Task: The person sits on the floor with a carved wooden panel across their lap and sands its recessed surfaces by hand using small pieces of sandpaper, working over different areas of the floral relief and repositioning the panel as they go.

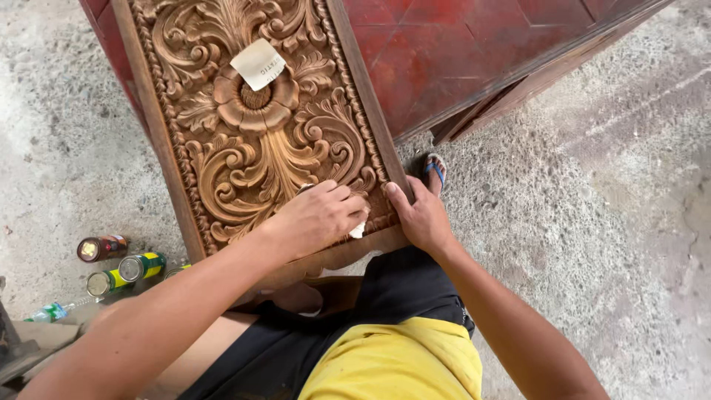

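Carved brown wooden panel (pixel 259 126) with a central flower and scrolling leaves, propped on the person's lap and leaning against a red-stained wooden slab (pixel 459 52). The left hand (pixel 318 215) presses a small pale scrap, apparently sandpaper (pixel 358 230), onto the scrollwork near the panel's lower edge; its fingers are curled shut over the scrap, of which only a corner shows. The right hand (pixel 421 216) lies on the plain lower right frame, fingers extended and holding nothing, steadying the panel. A second folded sheet of pale paper (pixel 258 64) rests on the flower. The relief is fully cut; judged from its even matt surface, smoothing seems well advanced, with the lower corner in hand. How much remains cannot be told. The floor (pixel 592 222) is rough grey concrete; near its left edge lie several small tins (pixel 122 267) and a plastic bottle (pixel 48 312). A foot in a blue sandal (pixel 435 172) shows beside the panel.
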Motion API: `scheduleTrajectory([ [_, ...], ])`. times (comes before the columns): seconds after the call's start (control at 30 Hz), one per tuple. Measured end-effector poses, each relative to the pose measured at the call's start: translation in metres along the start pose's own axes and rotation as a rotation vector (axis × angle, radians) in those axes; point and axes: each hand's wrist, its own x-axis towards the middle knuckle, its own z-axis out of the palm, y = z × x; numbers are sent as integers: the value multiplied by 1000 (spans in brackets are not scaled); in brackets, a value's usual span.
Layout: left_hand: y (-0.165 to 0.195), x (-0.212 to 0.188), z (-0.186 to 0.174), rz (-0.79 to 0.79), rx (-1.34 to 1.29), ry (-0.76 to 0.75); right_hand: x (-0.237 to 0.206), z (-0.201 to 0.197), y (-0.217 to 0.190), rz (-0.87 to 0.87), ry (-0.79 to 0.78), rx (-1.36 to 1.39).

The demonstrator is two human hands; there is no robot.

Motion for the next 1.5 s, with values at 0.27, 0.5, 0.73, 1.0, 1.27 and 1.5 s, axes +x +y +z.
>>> scheduleTrajectory([
  [0.27, -10, -8, 4, -15, 74, -226, -1, 1, -2, 7, 44, -39],
  [0.5, -16, -2, -22, 65, 29, -71, 0, 1, -5, 107, -37, 13],
  [0.73, -4, -8, -15, -1, 38, -6, -1, 1, -7, 111, -36, -21],
  [1.0, 18, -18, -4, -155, 7, -84, -1, 2, -4, 139, -68, -23],
  [1.27, 47, -33, 8, -318, 78, -40, 0, 1, -12, 169, -93, -3],
  [1.5, 54, -13, -6, -374, 41, 1, -4, 1, -7, 72, 17, -28],
])
